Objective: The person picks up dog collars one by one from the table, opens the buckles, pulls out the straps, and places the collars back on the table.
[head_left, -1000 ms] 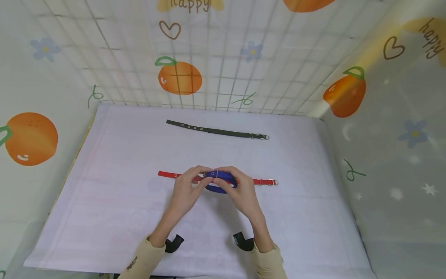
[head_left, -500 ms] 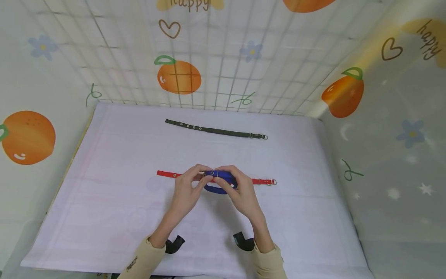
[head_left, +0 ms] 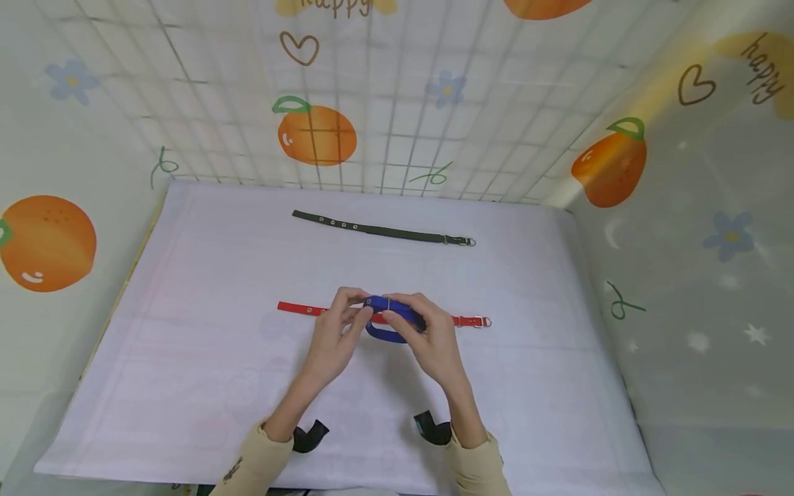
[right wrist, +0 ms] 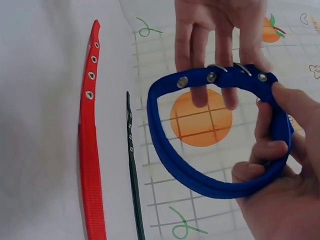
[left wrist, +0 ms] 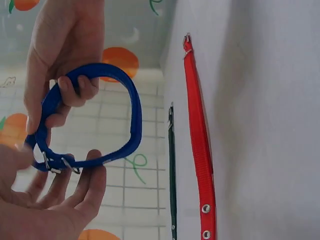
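Note:
A blue pet collar (head_left: 393, 335), bent into a closed loop, is held above the table between both hands. The right hand (head_left: 434, 337) grips its band, with fingers curled through the loop in the right wrist view. At the buckle side, the left hand (head_left: 331, 341) holds the collar between thumb and fingers; several of its fingers extend under the metal buckle (left wrist: 50, 165) and ring. Metal eyelets (right wrist: 182, 81) show along the band. Below the hands lies a red collar (head_left: 298, 308), stretched flat and partly hidden by them.
A dark green collar (head_left: 397, 233) lies flat farther back on the white-covered table (head_left: 217, 275). Printed curtains over a wire grid (head_left: 403, 138) rise behind and beside the table. Black curved pieces (head_left: 310, 437) stick out at both wrists.
The left fingers have shifted slightly left and up, opening a small gap from the right fingertips. The blue collar has tilted a little, while the red and green collars stay in place.

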A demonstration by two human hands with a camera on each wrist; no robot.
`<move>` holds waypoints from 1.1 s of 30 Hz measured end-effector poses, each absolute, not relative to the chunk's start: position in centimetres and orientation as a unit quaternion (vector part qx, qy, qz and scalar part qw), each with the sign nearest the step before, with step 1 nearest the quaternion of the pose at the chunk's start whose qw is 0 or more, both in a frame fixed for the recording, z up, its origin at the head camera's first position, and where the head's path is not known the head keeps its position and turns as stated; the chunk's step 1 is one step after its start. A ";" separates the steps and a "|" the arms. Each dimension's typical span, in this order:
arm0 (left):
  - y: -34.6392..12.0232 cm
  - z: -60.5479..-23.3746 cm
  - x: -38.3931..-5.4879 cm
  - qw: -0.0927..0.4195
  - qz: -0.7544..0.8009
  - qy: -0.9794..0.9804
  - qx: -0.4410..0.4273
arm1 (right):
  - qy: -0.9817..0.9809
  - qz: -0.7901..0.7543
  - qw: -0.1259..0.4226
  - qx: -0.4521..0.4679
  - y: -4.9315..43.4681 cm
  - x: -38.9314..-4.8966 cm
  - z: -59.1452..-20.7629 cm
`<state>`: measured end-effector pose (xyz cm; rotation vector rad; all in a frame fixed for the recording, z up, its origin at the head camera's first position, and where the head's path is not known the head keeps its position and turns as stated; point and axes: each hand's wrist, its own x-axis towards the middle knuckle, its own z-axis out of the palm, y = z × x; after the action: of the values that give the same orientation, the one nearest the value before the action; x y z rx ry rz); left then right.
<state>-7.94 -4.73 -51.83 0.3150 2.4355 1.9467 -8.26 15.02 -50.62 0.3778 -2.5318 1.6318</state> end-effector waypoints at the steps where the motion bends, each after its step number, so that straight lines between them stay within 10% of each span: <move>1: -4.8 -51.8 -8.0 0.003 0.618 0.779 0.106 | -0.832 0.536 0.053 0.131 15.1 -8.3 -50.6; 9: -4.4 -51.3 -8.4 -0.061 0.570 0.809 0.126 | -0.835 0.528 0.044 0.146 15.2 -8.3 -50.6; 33: -5.4 -51.7 -8.4 0.010 0.623 0.770 0.138 | -0.833 0.531 0.038 0.153 15.3 -8.1 -50.4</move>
<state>-8.40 -5.39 -51.67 0.4321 2.4018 1.9456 -8.14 15.27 -50.38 0.4700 -2.5540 1.6278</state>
